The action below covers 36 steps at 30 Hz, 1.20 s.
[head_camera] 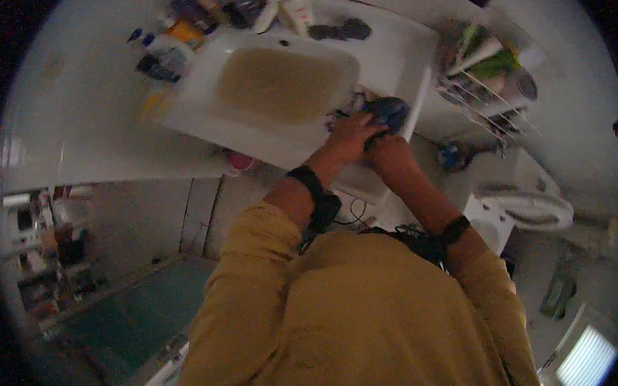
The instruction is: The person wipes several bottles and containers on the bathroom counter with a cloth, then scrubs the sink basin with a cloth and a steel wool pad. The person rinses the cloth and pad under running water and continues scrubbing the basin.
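A white washbasin [197,101] full of cloudy brown water [281,83] is in front of me. On its right ledge lies a bunched dark blue cloth [391,111], wet-looking and blurred. My left hand [352,128] grips the near left side of this bundle, beside some patterned fabric [344,111]. Close against it, my right hand [390,143] holds the bundle's near edge, a dark strip showing between the two hands. Blur hides the fingertips. A dark sock-like cloth [344,30] lies flat on the far ledge, right of the white tap [290,11].
Bottles and toiletries [185,33] crowd the far left corner. A wire rack [489,102] with green items hangs on the right wall. Below it stands a toilet with its white seat [541,210]. A pink object [239,161] shows under the basin's front edge.
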Available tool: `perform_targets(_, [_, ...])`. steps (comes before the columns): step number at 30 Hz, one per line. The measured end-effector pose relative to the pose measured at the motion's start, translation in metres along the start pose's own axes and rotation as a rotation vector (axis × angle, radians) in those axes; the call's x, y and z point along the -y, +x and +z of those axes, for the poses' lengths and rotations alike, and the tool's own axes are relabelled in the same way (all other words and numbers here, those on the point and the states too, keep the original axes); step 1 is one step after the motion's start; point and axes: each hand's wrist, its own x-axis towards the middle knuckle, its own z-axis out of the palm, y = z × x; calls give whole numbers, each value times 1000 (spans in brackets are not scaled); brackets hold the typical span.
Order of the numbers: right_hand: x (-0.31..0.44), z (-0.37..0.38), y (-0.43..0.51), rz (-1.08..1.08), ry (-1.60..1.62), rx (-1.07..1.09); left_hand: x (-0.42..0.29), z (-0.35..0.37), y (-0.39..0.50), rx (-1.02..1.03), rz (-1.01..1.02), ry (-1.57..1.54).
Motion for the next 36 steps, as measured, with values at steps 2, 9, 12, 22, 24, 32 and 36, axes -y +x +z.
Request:
perform_targets(2, [5, -7, 2, 1, -9, -13, -3, 1, -1, -38, -17, 36])
perform_targets(9, [-25, -25, -64, 290, 446, -123, -27, 8, -10, -4, -92, 127])
perform_targets(12, [-41, -20, -106, 271, 546, -491, -44, -6, -39, 163, -111, -11])
perform_targets(22, [-31, -2, -142, 472, 1019, -375, -70, -30, -71, 294, -117, 11])
perform_targets(24, [-27, 1, -126, 516, 1125, -325, -74, -25, -73, 212, -122, 94])
perform_targets(32, [7, -2, -117, 430, 1128, -252, -42, -28, -72, 256, -82, -87])
perform_targets(36, [21, 0, -121, 624, 1061, -159, 5, -70, -100, 135, -71, 87])
